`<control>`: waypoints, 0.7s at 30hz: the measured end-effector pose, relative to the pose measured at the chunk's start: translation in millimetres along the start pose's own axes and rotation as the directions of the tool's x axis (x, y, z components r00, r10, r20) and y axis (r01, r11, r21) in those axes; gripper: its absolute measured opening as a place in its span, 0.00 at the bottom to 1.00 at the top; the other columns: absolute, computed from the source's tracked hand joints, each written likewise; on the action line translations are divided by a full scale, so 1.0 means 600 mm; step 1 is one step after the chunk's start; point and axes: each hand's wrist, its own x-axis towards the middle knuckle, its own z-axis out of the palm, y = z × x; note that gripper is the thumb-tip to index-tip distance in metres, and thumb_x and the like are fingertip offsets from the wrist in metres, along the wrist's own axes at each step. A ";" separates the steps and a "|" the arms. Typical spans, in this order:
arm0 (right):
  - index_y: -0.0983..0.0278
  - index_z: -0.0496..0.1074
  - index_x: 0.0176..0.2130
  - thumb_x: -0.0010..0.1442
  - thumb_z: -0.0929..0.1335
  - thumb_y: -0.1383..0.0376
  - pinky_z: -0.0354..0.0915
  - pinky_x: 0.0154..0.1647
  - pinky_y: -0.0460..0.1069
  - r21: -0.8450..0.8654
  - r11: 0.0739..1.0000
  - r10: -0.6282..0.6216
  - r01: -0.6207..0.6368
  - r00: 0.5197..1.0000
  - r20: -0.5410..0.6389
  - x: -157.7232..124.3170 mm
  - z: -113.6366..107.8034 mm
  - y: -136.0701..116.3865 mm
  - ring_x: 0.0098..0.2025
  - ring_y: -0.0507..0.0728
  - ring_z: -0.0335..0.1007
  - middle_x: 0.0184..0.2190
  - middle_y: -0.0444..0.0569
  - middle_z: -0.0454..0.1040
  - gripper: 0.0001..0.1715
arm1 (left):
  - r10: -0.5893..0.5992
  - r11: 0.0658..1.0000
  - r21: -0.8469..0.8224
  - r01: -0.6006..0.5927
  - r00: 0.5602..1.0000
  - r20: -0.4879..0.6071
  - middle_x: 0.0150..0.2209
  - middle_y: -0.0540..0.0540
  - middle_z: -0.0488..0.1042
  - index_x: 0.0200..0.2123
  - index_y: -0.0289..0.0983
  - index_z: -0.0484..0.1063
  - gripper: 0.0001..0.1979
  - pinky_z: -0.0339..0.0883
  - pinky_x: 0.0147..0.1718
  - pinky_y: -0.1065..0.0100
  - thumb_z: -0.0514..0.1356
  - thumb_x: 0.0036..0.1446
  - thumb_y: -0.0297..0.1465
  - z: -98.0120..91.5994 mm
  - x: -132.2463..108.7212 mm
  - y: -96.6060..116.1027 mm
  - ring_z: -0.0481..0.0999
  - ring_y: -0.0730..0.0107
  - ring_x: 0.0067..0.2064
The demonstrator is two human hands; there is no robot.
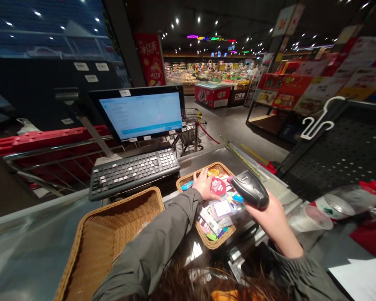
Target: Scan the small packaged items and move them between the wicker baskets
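Observation:
My right hand (pixel 268 211) is wrapped round a black handheld barcode scanner (pixel 250 189), whose head points left over the right side of a small wicker basket (pixel 212 246). In that basket lies a mix of small colourful packets and cards, among them a white-labelled clear pack (pixel 222 208). My left hand (pixel 203 184) reaches into it from the left, its thumb and fingers closed about the left edge of a round red pack (pixel 218 187). Some of the left fingers are turned away. A blue packet (pixel 187 185) lies beside them.
A larger wicker basket (pixel 94 221) stands on the metal counter (pixel 25 242) under my left sleeve. Behind are a keyboard (pixel 134 171) and a lit monitor (pixel 142 113). Plastic cups (pixel 311 218) and white paper (pixel 363 278) lie at the right. A shopping cart (pixel 191 129) stands beyond.

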 end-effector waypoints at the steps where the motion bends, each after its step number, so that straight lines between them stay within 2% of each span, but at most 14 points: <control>1: 0.62 0.74 0.39 0.51 0.68 0.57 0.72 0.46 0.57 0.000 1.000 0.002 -0.002 1.000 0.003 0.001 -0.001 0.002 0.41 0.62 0.75 0.38 0.52 0.78 0.16 | 0.000 1.000 -0.002 0.000 1.000 0.003 0.72 0.27 0.41 0.66 0.34 0.56 0.57 0.32 0.64 0.31 0.63 0.40 0.63 0.003 0.008 0.003 0.39 0.38 0.72; 6: 0.63 0.75 0.40 0.51 0.68 0.58 0.71 0.44 0.56 0.002 1.000 0.004 -0.004 0.998 0.055 0.002 -0.003 0.011 0.41 0.62 0.75 0.38 0.52 0.78 0.16 | 0.039 0.999 0.008 -0.040 0.998 0.039 0.71 0.27 0.46 0.61 0.34 0.63 0.52 0.34 0.65 0.32 0.65 0.39 0.62 -0.010 0.022 0.005 0.41 0.39 0.72; 10: 0.63 0.75 0.41 0.52 0.68 0.59 0.71 0.44 0.56 0.002 1.000 0.015 -0.015 0.998 0.061 0.000 -0.002 0.018 0.40 0.62 0.75 0.38 0.52 0.78 0.17 | 0.073 0.997 0.029 -0.075 0.995 0.075 0.71 0.27 0.46 0.58 0.34 0.66 0.48 0.33 0.64 0.31 0.66 0.39 0.58 -0.025 0.023 -0.005 0.41 0.39 0.72; 14: 0.63 0.74 0.43 0.51 0.69 0.59 0.71 0.44 0.57 0.011 1.000 0.028 -0.029 0.998 0.053 -0.003 0.004 0.018 0.41 0.63 0.75 0.39 0.52 0.78 0.18 | 0.071 0.997 0.038 -0.074 0.995 0.073 0.70 0.25 0.49 0.57 0.32 0.66 0.49 0.35 0.65 0.32 0.67 0.38 0.58 -0.026 0.020 -0.003 0.43 0.39 0.72; 17: 0.63 0.74 0.43 0.52 0.69 0.59 0.71 0.46 0.58 0.021 1.000 0.020 -0.021 0.999 0.050 -0.007 0.008 0.008 0.43 0.64 0.75 0.40 0.53 0.78 0.19 | 0.128 0.989 0.079 -0.128 0.992 -0.004 0.69 0.26 0.50 0.56 0.30 0.67 0.47 0.34 0.66 0.33 0.68 0.38 0.55 -0.043 0.010 0.003 0.43 0.39 0.72; 21: 0.62 0.73 0.44 0.55 0.68 0.58 0.67 0.55 0.62 -0.001 0.998 -0.061 0.062 0.996 0.065 -0.011 0.017 -0.010 0.48 0.65 0.74 0.42 0.54 0.78 0.18 | 0.244 0.957 0.202 -0.210 0.957 -0.158 0.71 0.26 0.46 0.52 0.29 0.69 0.42 0.31 0.66 0.34 0.68 0.40 0.52 -0.112 -0.027 0.004 0.40 0.39 0.72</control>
